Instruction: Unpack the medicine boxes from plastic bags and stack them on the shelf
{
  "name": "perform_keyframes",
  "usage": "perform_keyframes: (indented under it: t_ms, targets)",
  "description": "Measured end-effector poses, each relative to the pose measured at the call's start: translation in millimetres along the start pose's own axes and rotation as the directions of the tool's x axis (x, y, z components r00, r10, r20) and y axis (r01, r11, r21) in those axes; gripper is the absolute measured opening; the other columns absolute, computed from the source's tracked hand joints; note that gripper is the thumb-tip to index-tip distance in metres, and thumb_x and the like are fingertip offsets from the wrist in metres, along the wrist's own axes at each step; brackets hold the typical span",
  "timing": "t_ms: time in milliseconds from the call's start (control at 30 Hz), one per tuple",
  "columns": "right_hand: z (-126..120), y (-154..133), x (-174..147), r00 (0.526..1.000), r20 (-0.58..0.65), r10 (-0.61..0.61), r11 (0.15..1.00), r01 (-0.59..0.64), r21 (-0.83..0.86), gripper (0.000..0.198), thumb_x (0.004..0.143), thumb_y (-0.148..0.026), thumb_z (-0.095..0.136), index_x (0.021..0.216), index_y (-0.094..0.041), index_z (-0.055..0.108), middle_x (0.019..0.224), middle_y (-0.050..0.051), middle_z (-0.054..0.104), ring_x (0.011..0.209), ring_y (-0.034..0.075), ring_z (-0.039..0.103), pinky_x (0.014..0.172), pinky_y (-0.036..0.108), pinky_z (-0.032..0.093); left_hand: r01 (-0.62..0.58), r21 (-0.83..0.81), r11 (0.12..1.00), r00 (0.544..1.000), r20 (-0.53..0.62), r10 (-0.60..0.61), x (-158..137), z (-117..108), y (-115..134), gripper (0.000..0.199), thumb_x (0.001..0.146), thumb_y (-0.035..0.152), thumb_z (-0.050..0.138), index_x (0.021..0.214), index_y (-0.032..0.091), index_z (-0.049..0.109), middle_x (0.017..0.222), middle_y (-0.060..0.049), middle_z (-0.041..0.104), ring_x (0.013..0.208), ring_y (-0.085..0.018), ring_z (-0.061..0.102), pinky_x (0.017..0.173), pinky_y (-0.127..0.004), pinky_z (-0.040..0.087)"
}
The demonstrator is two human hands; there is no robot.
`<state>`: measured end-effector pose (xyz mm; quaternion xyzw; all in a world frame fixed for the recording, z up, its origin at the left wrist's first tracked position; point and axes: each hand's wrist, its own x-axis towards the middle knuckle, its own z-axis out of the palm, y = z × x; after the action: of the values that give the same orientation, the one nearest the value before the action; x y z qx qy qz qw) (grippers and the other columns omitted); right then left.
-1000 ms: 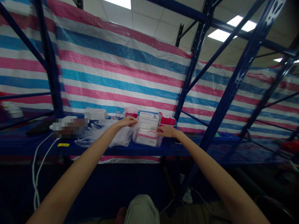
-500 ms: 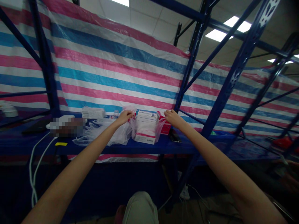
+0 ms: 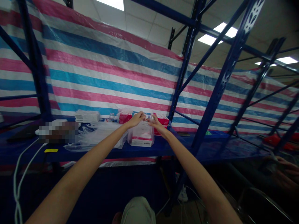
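A clear plastic bag (image 3: 141,129) stands on the blue shelf with white boxes with a red-pink band (image 3: 142,141) inside it. My left hand (image 3: 137,119) is closed at the top of the bag, pinching its rim from the left. From the right, my right hand (image 3: 157,123) holds the opposite side of the bag's mouth, fingers curled. The two hands are close together above the boxes. Red boxes (image 3: 163,119) stand just behind my right hand, and another red box (image 3: 125,118) under clear plastic is behind my left wrist.
Loose clear plastic bags (image 3: 100,133) lie on the shelf (image 3: 163,147) at left, before a stack of white packs (image 3: 87,116). White cables (image 3: 20,177) hang off the front edge. Blue rack posts (image 3: 210,102) rise at right. Another person's hand (image 3: 286,168) shows at far right.
My hands have come from wide apart to close together over the boxes, drawing the bag's mouth inward. The view has shifted slightly to the right.
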<state>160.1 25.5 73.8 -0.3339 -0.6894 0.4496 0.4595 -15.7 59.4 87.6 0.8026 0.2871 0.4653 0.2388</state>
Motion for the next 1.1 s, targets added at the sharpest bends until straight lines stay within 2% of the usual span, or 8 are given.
perform_keyframes:
  t_ms: [100,267,467,600,700,800,900,1100]
  targets:
    - [29,23,8,0.997,0.012,-0.070,0.997,0.070,-0.022,0.077,0.062,-0.030,0.068,0.130,-0.022,0.033,0.132,0.007,0.044,0.118,0.018,0.044,0.097,0.034,0.036,-0.110,0.148,0.983,0.989,0.118,0.093,2,14,9,0.009,0.081,0.025,0.044,0.083,0.016,0.049,0.077,-0.001,0.056,0.072,-0.015,0.052,0.072,-0.029,0.041]
    - [41,39,27,0.961,-0.224,-0.162,0.987,0.158,-0.036,0.034,0.078,-0.037,0.046,0.105,-0.018,0.053,0.112,0.007,0.057,0.107,0.019,0.051,0.091,0.032,0.041,-0.188,0.450,0.873,0.982,0.114,0.153,-2,17,14,0.013,0.078,0.027,0.053,0.085,0.017,0.056,0.098,-0.006,0.056,0.100,-0.022,0.046,0.092,-0.039,0.031]
    - [34,44,24,0.933,-0.274,-0.234,0.965,0.188,-0.184,0.046,0.084,-0.052,0.029,0.070,-0.018,0.056,0.074,0.005,0.060,0.076,0.017,0.056,0.074,0.030,0.044,0.064,-0.007,0.998,0.997,-0.029,-0.065,-22,25,-32,0.049,0.074,0.031,0.060,0.117,0.014,0.043,0.117,-0.012,0.049,0.105,-0.020,0.048,0.089,-0.033,0.038]
    - [33,46,16,0.886,-0.376,-0.271,0.916,0.117,-0.384,0.055,0.085,-0.058,0.022,0.078,-0.019,0.060,0.062,0.002,0.054,0.062,0.016,0.052,0.061,0.027,0.041,0.186,-0.101,0.977,0.971,0.171,-0.167,-33,29,-52,0.020,0.070,0.018,0.057,0.089,0.013,0.060,0.086,-0.004,0.062,0.082,-0.016,0.055,0.083,-0.031,0.040]
    - [31,47,12,0.879,-0.389,-0.276,0.892,0.083,-0.444,0.056,0.086,-0.058,0.019,0.098,-0.020,0.059,0.061,0.000,0.053,0.059,0.016,0.051,0.059,0.026,0.039,0.235,-0.125,0.964,0.968,0.123,-0.220,-32,30,-53,0.008,0.067,0.014,0.053,0.067,0.012,0.061,0.066,0.000,0.060,0.070,-0.015,0.052,0.078,-0.029,0.041]
    - [29,49,12,0.900,-0.343,-0.269,0.922,0.137,-0.363,0.055,0.084,-0.061,0.023,0.095,-0.021,0.059,0.070,0.002,0.058,0.066,0.017,0.053,0.063,0.028,0.041,0.252,-0.249,0.935,0.968,0.086,-0.237,-30,30,-48,0.010,0.068,0.018,0.053,0.071,0.012,0.061,0.071,-0.001,0.061,0.075,-0.015,0.053,0.080,-0.029,0.040]
    - [27,52,17,0.929,-0.266,-0.258,0.961,0.217,-0.173,0.051,0.079,-0.064,0.034,0.086,-0.020,0.059,0.085,0.004,0.060,0.079,0.018,0.055,0.071,0.030,0.043,0.262,-0.411,0.873,0.960,0.203,-0.192,-32,28,-42,0.018,0.073,0.027,0.051,0.077,0.013,0.062,0.076,-0.003,0.062,0.079,-0.015,0.055,0.083,-0.029,0.038]
    - [19,50,16,0.976,-0.084,-0.202,0.979,0.200,-0.029,0.048,0.075,-0.065,0.042,0.069,-0.020,0.056,0.073,0.002,0.058,0.074,0.017,0.054,0.079,0.033,0.044,0.289,-0.405,0.867,0.930,0.334,-0.153,-36,17,-32,0.018,0.069,0.031,0.062,0.068,0.013,0.062,0.069,-0.002,0.059,0.072,-0.014,0.051,0.080,-0.029,0.037]
